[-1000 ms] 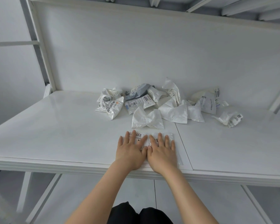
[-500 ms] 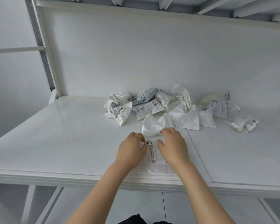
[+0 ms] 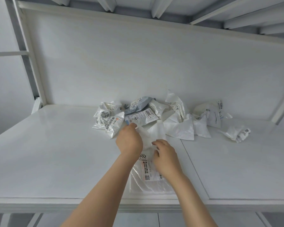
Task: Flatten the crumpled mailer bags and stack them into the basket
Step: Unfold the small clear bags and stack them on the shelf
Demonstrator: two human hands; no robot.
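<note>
Setting: A white counter [image 3: 56, 153] runs across the frame below a plain white back panel [image 3: 138, 63], with shelf framing overhead.
Bag in play: Our crumpled bag [image 3: 154, 133] sits at the centre of the frame, on the near edge of the heap.
Left hand: Our left hand [image 3: 129, 142] curls over the bag's upper left edge and grips the film there.
Right hand: Our right hand [image 3: 166, 159] has finger and thumb bent on the lower edge, and we read that as a pinch.
Handling: We judge the bag very light, limp and slick, so it will spring back into its creases. We would take it by opposite edges, pull it taut, then press it with flat palms.
Flat bag: A flat bag [image 3: 147, 182] lies label up at lower centre, near the counter's front edge, partly under our forearms.
Pile: The pile [image 3: 143, 115] of crumpled bags spreads along the back panel at centre. One stray bag [image 3: 238, 133] lies apart at centre right.
Basket: We see no basket in the frame.
</note>
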